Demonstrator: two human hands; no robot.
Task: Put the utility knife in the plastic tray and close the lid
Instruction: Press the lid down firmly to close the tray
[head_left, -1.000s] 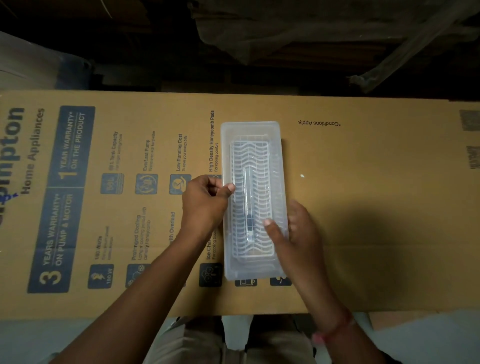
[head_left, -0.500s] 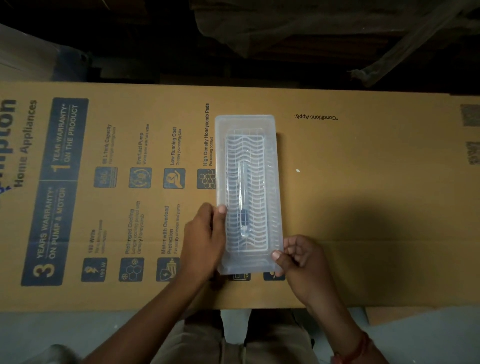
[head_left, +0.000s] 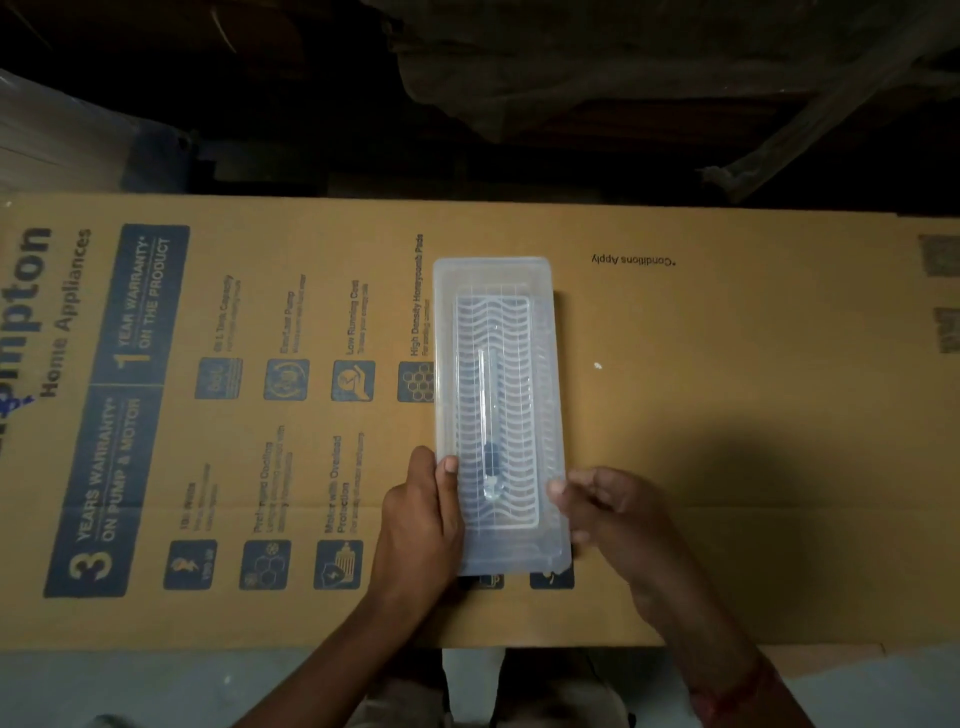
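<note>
A long clear plastic tray (head_left: 493, 275) lies lengthwise on the printed cardboard, with its ribbed see-through lid (head_left: 519, 364) down on top. Through the lid I see the utility knife (head_left: 491, 431), a slim clear body with a dark slider, lying along the tray's middle. My left hand (head_left: 421, 519) grips the tray's near left edge, thumb on the lid. My right hand (head_left: 608, 512) is at the near right edge, fingers curled and blurred, thumb tip at the rim; whether it presses the tray I cannot tell.
The tray rests on a big flattened cardboard box (head_left: 727, 441) with blue print on its left half. Behind its far edge lie dark clutter and cloth (head_left: 623, 78). The near edge drops to a pale floor (head_left: 156, 686).
Both hands slid from the tray's middle toward its near end. The right hand then came up from the near right corner to the right rim. The tray stays put with its lid down.
</note>
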